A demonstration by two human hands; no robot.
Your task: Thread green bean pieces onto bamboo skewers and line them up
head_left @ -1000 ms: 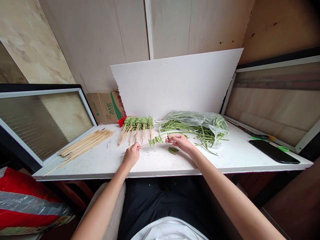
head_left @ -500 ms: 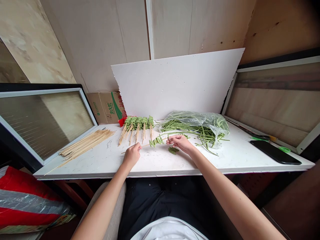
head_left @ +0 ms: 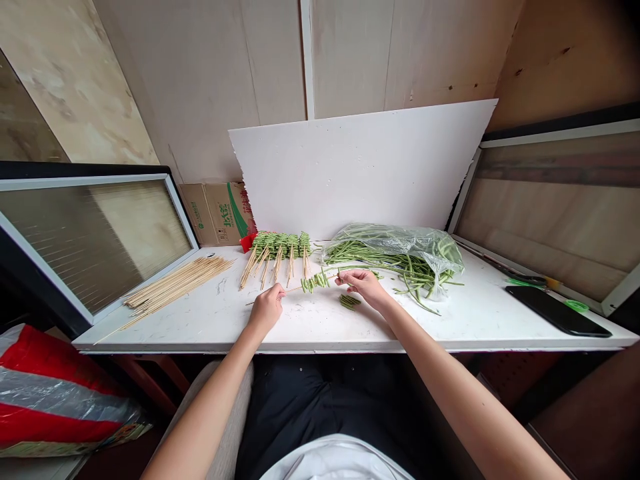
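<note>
Bamboo skewer [head_left: 293,289] gripped in closed L hand [head_left: 269,305], butt end poking out past the fist — prob. for a firm hold on the thin shaft. Bean pieces [head_left: 315,283] threaded crosswise midway between both hands, above the table [head_left: 300,331]. R hand [head_left: 366,285] pinching at the tip end, apparently on a green bean bit [head_left: 339,273]; exact contact too small to tell. Just below R hand, small pile of cut beans [head_left: 349,302], presumably for a short reach. Farther back, loaded skewers [head_left: 283,244] in a row, bare ends facing front, likely for easy pickup. Behind R hand, long beans [head_left: 357,252] partly in clear plastic bag [head_left: 395,233]. Far L, loose skewers [head_left: 180,283] fanned roughly parallel — handy for L side, approx.
</note>
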